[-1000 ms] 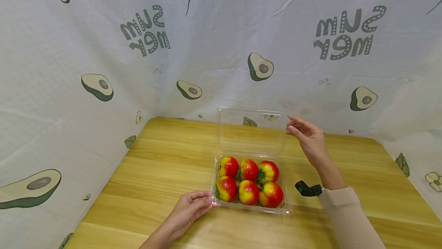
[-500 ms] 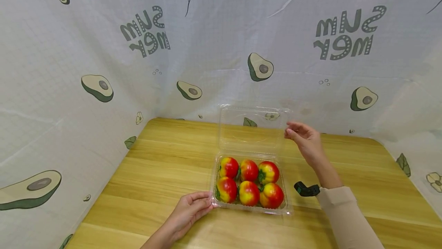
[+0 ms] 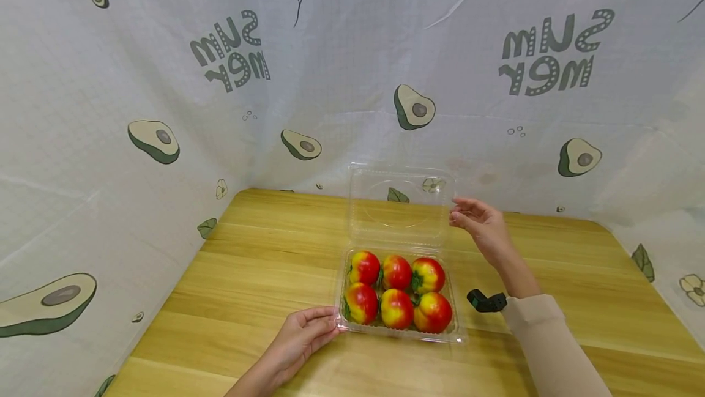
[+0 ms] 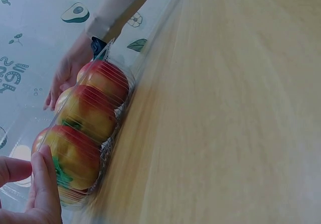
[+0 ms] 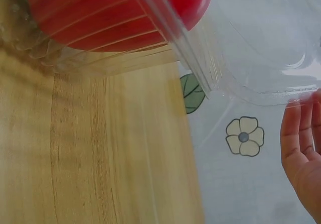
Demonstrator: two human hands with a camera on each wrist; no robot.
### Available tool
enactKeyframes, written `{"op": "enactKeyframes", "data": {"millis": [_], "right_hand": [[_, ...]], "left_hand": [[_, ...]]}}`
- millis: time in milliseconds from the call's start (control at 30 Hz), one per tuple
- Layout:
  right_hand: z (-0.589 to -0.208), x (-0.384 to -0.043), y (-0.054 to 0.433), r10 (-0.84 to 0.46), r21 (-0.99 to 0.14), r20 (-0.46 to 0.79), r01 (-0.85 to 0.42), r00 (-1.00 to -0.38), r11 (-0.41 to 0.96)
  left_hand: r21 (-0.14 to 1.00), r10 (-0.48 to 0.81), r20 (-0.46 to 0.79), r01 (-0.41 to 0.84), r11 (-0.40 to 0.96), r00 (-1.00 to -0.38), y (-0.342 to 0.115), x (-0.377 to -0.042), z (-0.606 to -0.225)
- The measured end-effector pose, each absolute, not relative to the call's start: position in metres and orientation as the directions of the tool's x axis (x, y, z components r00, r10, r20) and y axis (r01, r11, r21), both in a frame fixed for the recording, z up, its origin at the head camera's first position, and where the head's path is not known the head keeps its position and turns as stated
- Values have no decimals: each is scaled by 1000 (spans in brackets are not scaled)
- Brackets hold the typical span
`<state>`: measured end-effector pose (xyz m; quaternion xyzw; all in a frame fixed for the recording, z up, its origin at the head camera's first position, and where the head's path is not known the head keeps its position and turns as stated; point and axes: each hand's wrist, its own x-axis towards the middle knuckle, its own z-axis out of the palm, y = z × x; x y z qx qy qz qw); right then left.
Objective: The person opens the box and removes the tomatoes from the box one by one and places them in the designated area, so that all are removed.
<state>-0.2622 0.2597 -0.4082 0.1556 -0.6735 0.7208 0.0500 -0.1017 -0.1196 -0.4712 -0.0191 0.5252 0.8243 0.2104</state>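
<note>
A clear plastic clamshell container (image 3: pixel 404 334) stands on the table with its lid (image 3: pixel 399 201) raised at the back. Inside sit two rows of round red-and-yellow fruits (image 3: pixel 397 308) with green leafy tops. My left hand (image 3: pixel 294 339) pinches the container's near left corner; in the left wrist view its fingers (image 4: pixel 44 179) lie against the ribbed wall. At the lid's right side, my right hand (image 3: pixel 484 230) holds the edge between thumb and fingers. The right wrist view has those fingers (image 5: pixel 301 128) at the lid's rim, the thumb hidden.
The wooden table (image 3: pixel 248 262) extends to both sides of the container. A white curtain (image 3: pixel 352 79) printed with avocados hangs behind and beside it. A small black device (image 3: pixel 487 301) sits at the right wrist, by the cuff of a beige sleeve (image 3: pixel 551 342).
My right hand has moved slightly left and down in the head view, while the lid's top edge stands a little higher. The left hand and the container have stayed put.
</note>
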Motion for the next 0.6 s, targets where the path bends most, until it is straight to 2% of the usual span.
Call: {"op": "enactKeyframes", "data": {"millis": [200,600], "right_hand": [[-410,-266,259,-144,-964,253,-237,-957,-121],[-412,-276,261,-173,-988,154,-147,-973,-48]], "left_hand": [[857,326,-255,-369,-360,-910,-120,-102,-471],[855,325,-259,-373,-362,-910,-120,-102,-472]]}}
